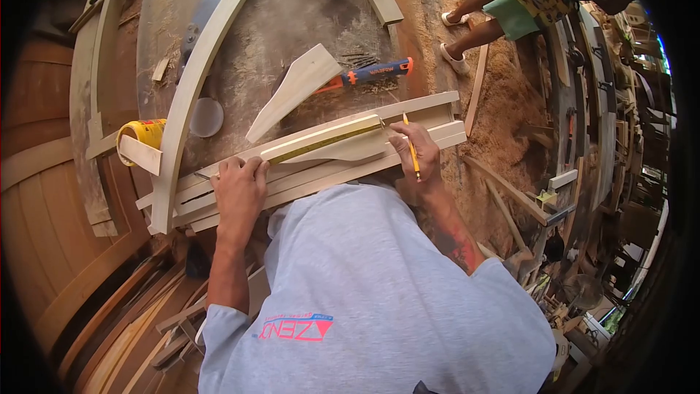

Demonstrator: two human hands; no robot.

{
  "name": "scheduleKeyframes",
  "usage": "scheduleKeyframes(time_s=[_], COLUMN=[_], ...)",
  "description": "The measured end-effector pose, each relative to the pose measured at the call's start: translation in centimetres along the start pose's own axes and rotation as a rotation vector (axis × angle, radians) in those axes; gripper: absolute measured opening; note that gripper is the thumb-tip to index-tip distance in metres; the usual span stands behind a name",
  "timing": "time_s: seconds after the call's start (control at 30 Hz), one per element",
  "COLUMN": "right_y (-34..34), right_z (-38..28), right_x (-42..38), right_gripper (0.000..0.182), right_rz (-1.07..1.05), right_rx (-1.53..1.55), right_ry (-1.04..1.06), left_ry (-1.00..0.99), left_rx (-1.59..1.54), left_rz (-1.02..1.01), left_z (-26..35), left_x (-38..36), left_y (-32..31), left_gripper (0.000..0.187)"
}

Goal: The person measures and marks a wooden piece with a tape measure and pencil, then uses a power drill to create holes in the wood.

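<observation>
Right hand (423, 147), right of centre, grips a yellow pencil (415, 157). Left hand (239, 186), left of centre, curled at the measuring tape (321, 144); grip undetermined. Measuring tape lies mid-frame along a pale wooden strip (313, 136).

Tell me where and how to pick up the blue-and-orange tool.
Grip the blue-and-orange tool around the middle of its blue length, probably best from above, on the person's right. That part is long, narrow and uncovered, lying flat, while its other end appears partly hidden by the pale shaped board.
</observation>
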State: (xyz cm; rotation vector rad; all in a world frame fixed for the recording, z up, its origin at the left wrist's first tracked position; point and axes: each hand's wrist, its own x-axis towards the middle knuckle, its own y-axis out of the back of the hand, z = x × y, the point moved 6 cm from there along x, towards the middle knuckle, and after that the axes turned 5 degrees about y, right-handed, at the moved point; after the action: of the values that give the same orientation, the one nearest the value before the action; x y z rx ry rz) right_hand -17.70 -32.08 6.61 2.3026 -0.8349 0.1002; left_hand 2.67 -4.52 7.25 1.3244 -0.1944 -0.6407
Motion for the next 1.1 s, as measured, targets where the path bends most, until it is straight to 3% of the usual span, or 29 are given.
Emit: scheduleKeyframes(time_s=[0.03, 0.07, 0.17, 0.2, 0.27, 0.37, 0.47, 0.6, 0.67, 0.73, 0.8, 0.87, 0.97, 1.07, 1.1], right_y=[-0.4, -0.7, -2.1, -2.6, -3.8, -4.7, -5.2, -3.7, -4.1, -4.6, -5.2, -6.1, -8.1, -9.7, -9.7], right_z=[-1.6, -2.2, -0.4, -0.2, -1.0, -1.5, -0.1, 0.2, 0.9, -0.4, -1.6, 0.1, 0.8, 1.0, 1.2], right_x=[0.5, 0.3, -1.5, -1.8, -1.8, -1.0, -0.5, -1.1, -3.2, -3.6, -3.0, -2.2, 1.0, 2.5, 2.6], right_gripper=[0.044, 0.044, 0.063, 0.063, 0.058, 0.053, 0.045, 0.039, 0.036, 0.034, 0.033, 0.031, 0.032, 0.036, 0.043], right_rz=[-0.029, -0.029, -0.23, -0.232, -0.2, -0.143, -0.089, 0.102, -0.089, -0.095, -0.029, -0.089, 0.119, 0.181, 0.181], right_rx=[-0.22, -0.211, -0.11, -0.106, -0.145, -0.045, 0.114, -0.026, 0.099, 0.125, 0.355, 0.218, 0.704, 0.63, 0.461], right_ry=[0.268, 0.272, -0.422, -0.421, -0.167, -0.019, -0.145, -0.119, -0.515, -0.519, -0.364, -0.263, -0.192, -0.192, -0.16], left_ry=[0.007, 0.013, 0.04, 0.055, 0.073, 0.047, 0.049, 0.046, 0.074, 0.109, 0.112, 0.086, 0.022, 0.006, 0.033], left_rx=[-0.026, -0.02, -0.117, -0.151, -0.186, -0.345, -0.379, -0.266, -0.223, -0.324, -0.43, -0.549, -0.521, -0.623, -0.691], left_rz=[-0.025, -0.021, -0.058, -0.028, 0.002, 0.048, -0.065, -0.132, -0.143, -0.318, -0.431, -0.533, -0.407, -0.315, -0.398], left_z=[-0.1, -0.4, -1.2, -1.4, -1.7, -1.8, -1.4, -0.1, 0.4, 1.2, 3.0, 4.4, 5.4, 6.6, 7.0], left_x=[0.0, 0.1, 0.0, -0.1, -0.2, 0.2, 0.4, -0.3, -1.0, -1.9, -2.5, -3.1, -1.8, -0.6, -0.3], left_y=[0.0, 0.2, 0.3, 0.6, 0.7, 0.8, 0.2, 0.1, -0.1, -1.3, -1.6, -2.9, -3.4, -4.0, -4.8], left_gripper=[0.021, 0.021, 0.022, 0.023, 0.024, 0.025, 0.026, 0.029, 0.03, 0.03, 0.031, 0.033, 0.034, 0.034, 0.034])
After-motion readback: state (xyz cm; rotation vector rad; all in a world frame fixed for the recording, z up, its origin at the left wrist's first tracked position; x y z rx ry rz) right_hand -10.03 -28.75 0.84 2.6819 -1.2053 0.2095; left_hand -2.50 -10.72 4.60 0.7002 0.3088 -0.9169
